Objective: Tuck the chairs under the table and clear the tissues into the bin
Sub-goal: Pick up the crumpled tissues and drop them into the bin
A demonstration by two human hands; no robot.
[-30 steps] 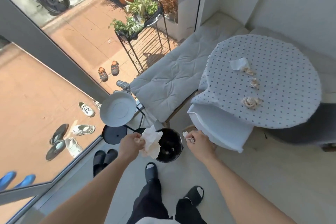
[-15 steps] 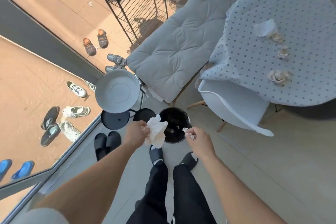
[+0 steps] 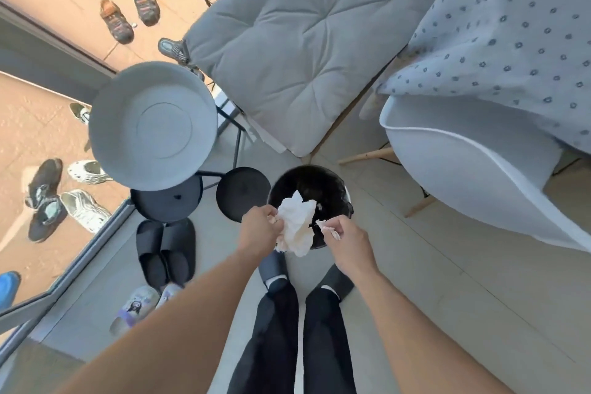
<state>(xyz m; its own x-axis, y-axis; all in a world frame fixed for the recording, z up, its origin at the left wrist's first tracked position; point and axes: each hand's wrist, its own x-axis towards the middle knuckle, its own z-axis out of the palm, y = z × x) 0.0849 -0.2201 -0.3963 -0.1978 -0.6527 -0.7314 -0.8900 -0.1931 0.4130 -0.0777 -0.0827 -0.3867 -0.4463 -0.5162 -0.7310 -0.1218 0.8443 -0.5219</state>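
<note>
A black round bin (image 3: 308, 184) stands on the floor just in front of my feet. My left hand (image 3: 260, 229) is shut on a large crumpled white tissue (image 3: 297, 225) held over the bin's near rim. Just right of it, my right hand (image 3: 343, 238) pinches a small tissue scrap (image 3: 326, 227) above the same rim. A white shell chair (image 3: 473, 169) sits at the right, its seat partly beneath the table's dotted cloth (image 3: 511, 25). Any tissues on the tabletop are out of view.
A grey cushioned bench (image 3: 297, 38) lies behind the bin. Left of the bin stand a grey round tray table (image 3: 152, 125) and two black round stools (image 3: 243, 193). Black slippers (image 3: 164, 251) and patterned slippers (image 3: 140, 305) rest by the glass wall.
My head has tilted further down, so the bin and hands look nearer and the tabletop tissues have left the view. Both hands have moved closer over the bin, still gripping their tissues.
</note>
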